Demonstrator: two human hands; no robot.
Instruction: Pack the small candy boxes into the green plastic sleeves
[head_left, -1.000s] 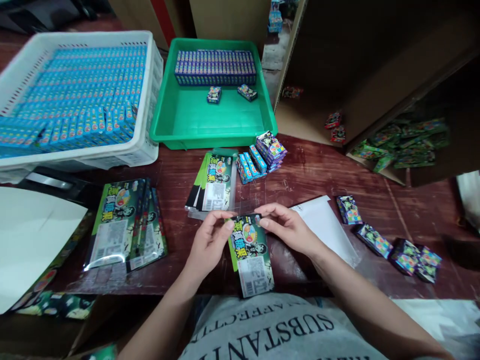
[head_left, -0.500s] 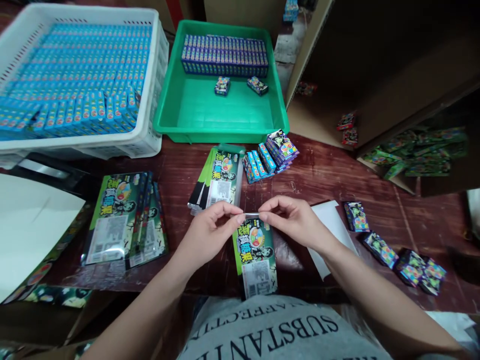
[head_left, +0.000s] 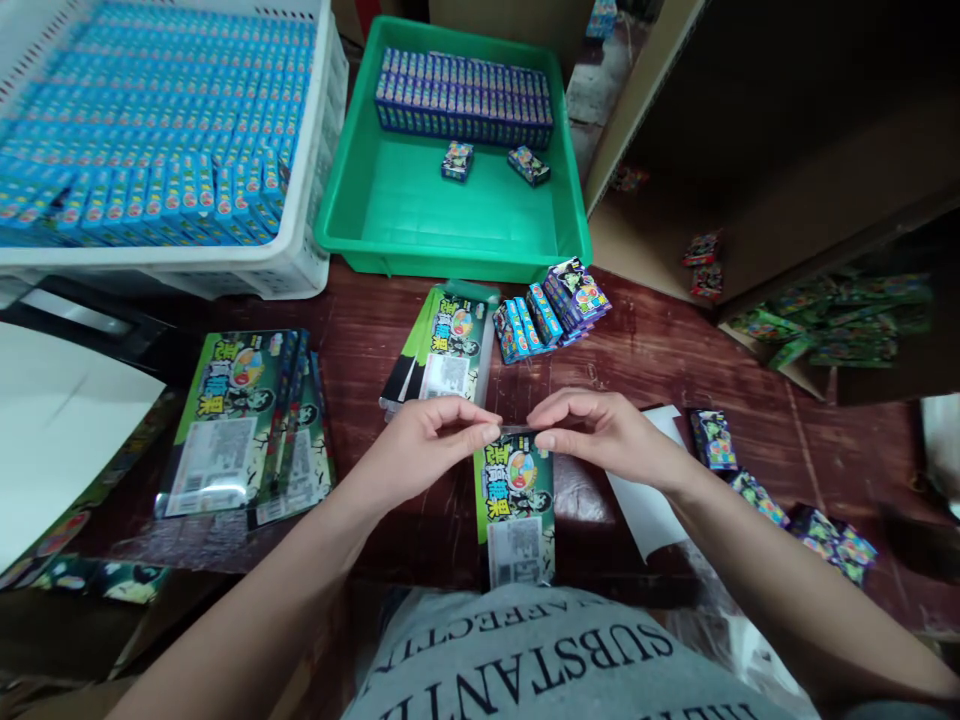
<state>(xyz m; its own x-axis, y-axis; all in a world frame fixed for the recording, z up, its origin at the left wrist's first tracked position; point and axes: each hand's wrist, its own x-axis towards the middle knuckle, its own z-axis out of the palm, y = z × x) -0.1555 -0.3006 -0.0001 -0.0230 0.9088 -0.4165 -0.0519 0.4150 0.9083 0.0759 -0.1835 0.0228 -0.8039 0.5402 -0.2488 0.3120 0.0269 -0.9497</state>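
Note:
A flat candy package [head_left: 517,500], green and black with a clear plastic top edge, stands or lies before my body at the table's front. My left hand [head_left: 439,440] pinches the left end of that top edge between thumb and forefinger. At the right end, my right hand [head_left: 600,435] has its thumb and forefinger on the same edge, the thumb over the print. Just beyond my left hand lies a stack of similar flat packages [head_left: 450,345]. Small blue and purple candy boxes [head_left: 551,308] are grouped to its right. A white sheet [head_left: 649,510] lies partly under my right forearm.
Behind stands a green tray [head_left: 457,255] with rows of purple boxes. A white crate [head_left: 307,215] full of blue boxes is at the back left. More filled packages [head_left: 225,420] lie left. Loose boxes [head_left: 714,438] and a large cardboard box [head_left: 637,110] are on the right.
My fingertips have drawn slightly apart along the package's top edge, and the narrow clear strip between them shows less. The view has shifted a little.

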